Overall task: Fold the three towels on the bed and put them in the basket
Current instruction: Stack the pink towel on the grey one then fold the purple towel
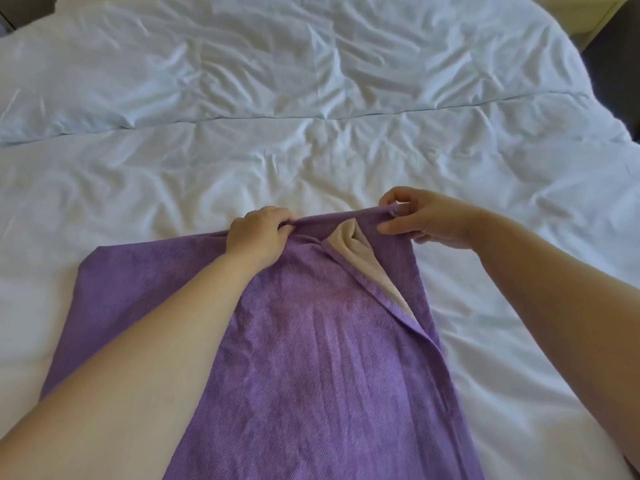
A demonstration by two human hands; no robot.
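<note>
Clerk: Item one, purple towel (311, 358), lying lengthways on the white duvet (311, 98) at the near side of the bed, partly doubled over itself. Progress?

Checker: Early, by my judgement. Left hand (258, 235) grips the far edge in curled fingers. Right hand (420, 220) pinches the same edge near its right corner between thumb and fingers. The edge is lifted slightly off the bed between them, and the fold is not finished.

Clerk: Item two?

Checker: Beige cloth (349, 251), showing in the gap under the purple layer. It may be a second towel or the reverse side; cannot tell.

Clerk: Third towel? Basket?

Checker: Neither in view. Nothing counts as put away, so more folding and all placing are left, as far as one sees.

Clerk: Brands, labels, writing?

Checker: None legible anywhere.
</note>
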